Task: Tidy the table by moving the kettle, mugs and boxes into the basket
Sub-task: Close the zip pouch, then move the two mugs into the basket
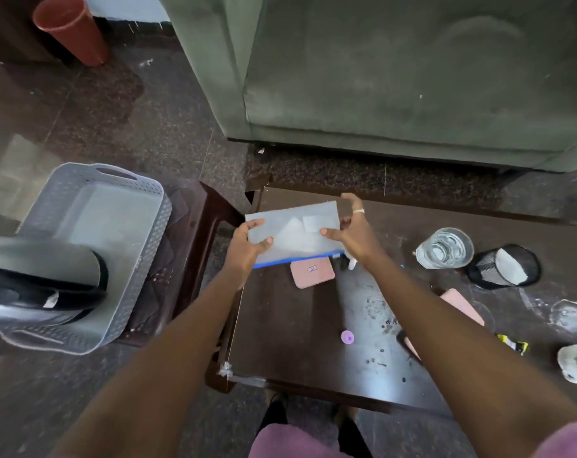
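- Head view: both hands hold a flat translucent pouch (292, 234) with a blue edge above the far left part of the dark desk (300, 319).
- The left hand (247, 247) has its fingers (264, 242) clamped on the pouch's left end; the right hand (351, 231) has its thumb pressed on the right end while its upper fingers (353, 200) are spread apart over the top corner.
- Left of the left fingers, a grey basket (138, 259) sits on a brown stool (201, 226); inside it lies the kettle (42, 285) on its side, silver with a black handle.
- Just below the pouch, a pink box (312, 273) lies flat on the desk.
- Right of the right fingers stand a clear glass (444, 248) and a black mesh cup (503, 266) tipped on its side with a pale item inside.
- A small purple cap (347, 337) lies between the forearms.
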A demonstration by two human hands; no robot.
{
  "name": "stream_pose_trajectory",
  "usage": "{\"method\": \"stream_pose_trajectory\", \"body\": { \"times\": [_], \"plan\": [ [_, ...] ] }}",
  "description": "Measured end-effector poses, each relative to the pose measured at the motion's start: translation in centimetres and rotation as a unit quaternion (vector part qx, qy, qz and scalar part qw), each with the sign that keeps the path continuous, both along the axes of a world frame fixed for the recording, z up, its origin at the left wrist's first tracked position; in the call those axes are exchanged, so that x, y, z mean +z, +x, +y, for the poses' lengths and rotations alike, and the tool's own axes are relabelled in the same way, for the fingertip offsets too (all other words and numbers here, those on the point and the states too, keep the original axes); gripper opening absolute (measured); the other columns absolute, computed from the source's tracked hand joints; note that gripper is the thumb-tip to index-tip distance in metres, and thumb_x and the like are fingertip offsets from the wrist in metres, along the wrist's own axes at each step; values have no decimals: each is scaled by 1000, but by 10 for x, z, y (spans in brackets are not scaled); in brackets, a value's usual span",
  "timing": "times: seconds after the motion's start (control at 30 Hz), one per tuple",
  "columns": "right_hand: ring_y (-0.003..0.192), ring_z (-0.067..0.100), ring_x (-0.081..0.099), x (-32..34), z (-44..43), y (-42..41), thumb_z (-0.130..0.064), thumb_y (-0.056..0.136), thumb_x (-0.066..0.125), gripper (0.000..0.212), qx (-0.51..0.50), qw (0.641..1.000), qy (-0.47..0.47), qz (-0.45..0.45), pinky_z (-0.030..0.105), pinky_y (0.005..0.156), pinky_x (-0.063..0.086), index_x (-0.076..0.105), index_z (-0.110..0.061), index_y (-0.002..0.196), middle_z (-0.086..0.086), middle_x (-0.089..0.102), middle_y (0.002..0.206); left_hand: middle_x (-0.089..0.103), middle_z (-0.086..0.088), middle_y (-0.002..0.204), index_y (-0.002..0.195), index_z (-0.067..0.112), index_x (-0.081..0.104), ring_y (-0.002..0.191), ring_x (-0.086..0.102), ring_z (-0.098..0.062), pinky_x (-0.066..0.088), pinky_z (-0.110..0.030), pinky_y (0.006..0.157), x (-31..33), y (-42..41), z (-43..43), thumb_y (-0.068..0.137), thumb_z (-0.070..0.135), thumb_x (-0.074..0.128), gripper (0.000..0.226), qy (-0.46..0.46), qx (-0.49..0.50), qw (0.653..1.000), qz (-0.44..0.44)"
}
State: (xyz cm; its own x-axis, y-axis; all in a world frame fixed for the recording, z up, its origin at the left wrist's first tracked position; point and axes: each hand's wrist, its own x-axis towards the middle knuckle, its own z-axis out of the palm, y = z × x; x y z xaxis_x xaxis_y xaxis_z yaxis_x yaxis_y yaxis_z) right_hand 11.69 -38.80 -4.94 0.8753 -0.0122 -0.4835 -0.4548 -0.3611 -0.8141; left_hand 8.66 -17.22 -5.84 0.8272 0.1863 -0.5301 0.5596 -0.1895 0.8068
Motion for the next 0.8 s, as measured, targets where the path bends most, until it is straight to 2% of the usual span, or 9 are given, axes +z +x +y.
{"method": "stream_pose_trajectory", "body": {
  "times": [0.07,0.1,0.17,0.23,0.3,0.43,0.57,0.67,0.8],
  "plan": [
    [87,21,55,-14,6,17,-4,76,70,55,77,992,-98,-14,32,82,49,50,-19,124,7,54,96,43,-18,135,127,12,48,122,48,-32,43,-44,104,-17,20,5,84,4,65,47,52,-39,998,-4],
    [94,24,54,-24,11,26,-2,77,68,45,109,979,-170,-20,32,90,45,57,-16,118,11,54,102,40,-17,135,129,14,46,122,46,-30,43,-39,103,-28,31,6,84,6,66,50,85,-64,994,-2],
    [111,27,52,-37,19,37,5,82,59,38,133,962,-240,-13,26,96,38,62,-13,115,16,50,120,34,-15,138,134,18,42,124,41,-27,39,-33,101,-43,44,6,84,10,67,56,135,-95,986,-2],
    [116,30,51,-52,27,43,10,85,47,41,126,958,-256,11,28,100,39,60,-11,118,18,41,132,28,-16,142,139,17,37,129,35,-26,35,-30,103,-57,54,4,85,11,65,61,157,-110,981,-2],
    [115,34,52,-66,31,50,10,86,42,42,116,957,-264,29,33,103,41,59,-10,119,19,38,134,23,-18,145,142,15,34,131,32,-27,31,-29,106,-70,60,2,87,10,63,63,178,-138,974,1],
    [122,36,46,-85,35,53,4,90,41,40,129,948,-286,59,39,104,40,54,-7,127,20,38,136,17,-15,149,140,22,38,132,31,-36,30,-42,110,-92,64,-1,90,24,59,54,279,-199,938,53],
    [125,34,43,-92,42,46,3,91,39,44,117,942,-308,62,38,109,36,51,-7,132,18,35,139,19,-7,150,137,35,38,133,26,-33,23,-50,110,-101,63,-8,90,35,57,50,336,-195,914,115],
    [125,32,39,-84,46,40,0,91,43,39,87,948,-304,21,37,105,36,52,-5,129,18,35,139,21,-5,150,137,34,38,134,26,-31,21,-52,109,-96,61,-21,91,30,56,50,383,-180,902,89],
    [126,32,43,-68,44,26,-13,95,43,43,69,968,-243,-1,46,106,39,40,-14,138,11,34,146,36,-3,146,131,28,47,131,35,-29,28,-49,105,-78,47,-53,92,20,52,40,400,-144,905,-8]
  ]
}}
